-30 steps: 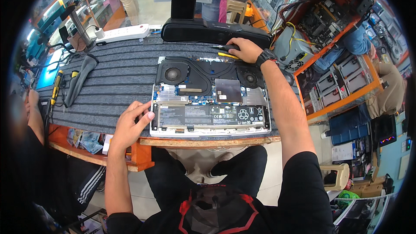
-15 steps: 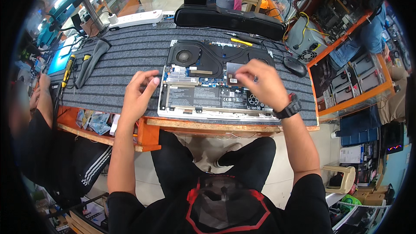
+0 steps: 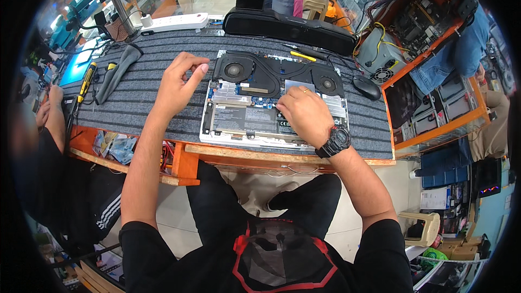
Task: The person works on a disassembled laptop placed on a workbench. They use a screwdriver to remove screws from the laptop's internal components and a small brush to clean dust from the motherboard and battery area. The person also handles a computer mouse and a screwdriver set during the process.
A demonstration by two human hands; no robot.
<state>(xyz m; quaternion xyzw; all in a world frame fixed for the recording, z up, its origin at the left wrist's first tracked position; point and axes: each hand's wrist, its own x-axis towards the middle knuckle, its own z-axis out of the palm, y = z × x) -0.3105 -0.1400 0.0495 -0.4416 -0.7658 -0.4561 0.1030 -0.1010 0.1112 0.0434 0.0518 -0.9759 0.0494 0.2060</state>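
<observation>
An opened laptop (image 3: 260, 140) lies on the table before me, its insides bare: a black cooling fan (image 3: 235, 69) at the far left, another fan (image 3: 328, 83) at the far right, and a dark battery (image 3: 247, 118) along the near side. My right hand (image 3: 308, 115) is over the middle of the board, fingers bunched and tips down by the battery's far edge; what they pinch, if anything, is hidden. Just beyond its knuckles shows a silver square plate (image 3: 298, 83). My left hand (image 3: 182, 84) hovers beside the laptop's far left corner, fingers loosely curled, thumb apart, holding nothing.
Behind the laptop stands a long black speaker bar (image 3: 287, 28), with a yellow-handled tool (image 3: 303, 56) before it. A mouse (image 3: 367, 87) lies at right. Leftward are a yellow-black screwdriver (image 3: 87, 82), a grey cloth-like item (image 3: 116, 73) and another person's hands (image 3: 51, 103). An open drawer (image 3: 135, 168) juts out below.
My left hand has moved away from me to the laptop's far left corner. My right hand has shifted left and toward me, its fingertips now down over the board, uncovering the right fan.
</observation>
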